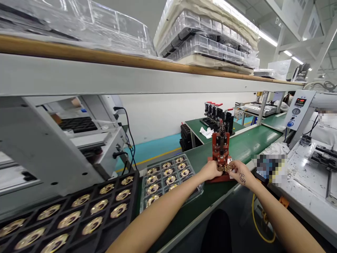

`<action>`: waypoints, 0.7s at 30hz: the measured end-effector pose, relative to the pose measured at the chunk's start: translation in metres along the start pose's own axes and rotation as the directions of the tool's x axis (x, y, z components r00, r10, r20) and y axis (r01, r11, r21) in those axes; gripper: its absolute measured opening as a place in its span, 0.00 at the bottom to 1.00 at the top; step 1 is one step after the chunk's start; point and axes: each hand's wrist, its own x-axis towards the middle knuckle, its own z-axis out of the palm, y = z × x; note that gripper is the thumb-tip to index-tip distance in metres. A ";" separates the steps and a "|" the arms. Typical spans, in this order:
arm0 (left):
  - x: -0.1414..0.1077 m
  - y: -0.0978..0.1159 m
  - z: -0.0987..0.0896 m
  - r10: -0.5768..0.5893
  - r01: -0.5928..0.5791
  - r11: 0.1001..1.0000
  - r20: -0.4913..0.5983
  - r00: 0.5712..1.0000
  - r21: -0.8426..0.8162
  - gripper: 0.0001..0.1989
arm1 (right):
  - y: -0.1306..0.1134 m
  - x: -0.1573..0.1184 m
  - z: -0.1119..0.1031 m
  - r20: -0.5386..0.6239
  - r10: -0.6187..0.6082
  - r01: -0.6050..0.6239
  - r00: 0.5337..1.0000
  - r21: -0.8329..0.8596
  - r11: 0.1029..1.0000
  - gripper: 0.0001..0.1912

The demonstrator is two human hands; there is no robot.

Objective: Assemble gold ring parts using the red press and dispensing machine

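Observation:
A red toggle-clamp press [217,142] stands on the green work surface, and both my hands are at its base. My left hand [211,170] pinches a small round gold part [220,168] at the front of the press. Just right of it, my right hand [239,171] grips a gold ring-shaped part [229,167] between thumb and fingers. The two parts are close together; whether they touch I cannot tell. Left of the press lies a transparent plastic tray [144,189] with several gold round parts in its pockets, partly hidden by my left forearm.
A black compartment tray [136,189] with gold parts lies at the lower left. Overhead runs a shelf [131,79] stacked with plastic trays. More clamp presses [217,116] and a white cloth [206,132] occupy the table behind. A control box [298,109] stands at right.

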 end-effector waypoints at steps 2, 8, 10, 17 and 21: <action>-0.004 -0.003 -0.003 0.003 -0.004 1.000 -0.010 1.000 -0.013 0.09 | 0.008 0.003 0.005 0.023 0.005 -0.005 1.000 -0.008 1.000 0.05; -0.045 -0.018 -0.058 -0.028 0.023 0.997 -0.062 0.998 -0.067 0.15 | 0.011 0.028 0.026 0.131 -0.063 0.066 0.989 -0.022 0.998 0.12; -0.067 -0.022 -0.087 -0.064 0.052 0.989 -0.079 0.995 -0.141 0.19 | 0.006 0.032 0.030 0.158 -0.097 0.104 0.983 -0.038 0.994 0.14; -0.179 -0.037 -0.176 -0.367 0.169 0.825 -0.283 0.886 -0.539 0.28 | -0.010 0.027 -0.020 0.100 -0.221 0.235 0.970 -0.168 0.957 0.12; -0.242 -0.046 -0.216 -0.436 0.288 0.890 -0.470 0.768 -0.354 0.33 | -0.021 0.092 -0.066 -0.179 -0.248 0.199 0.952 -0.254 0.947 0.20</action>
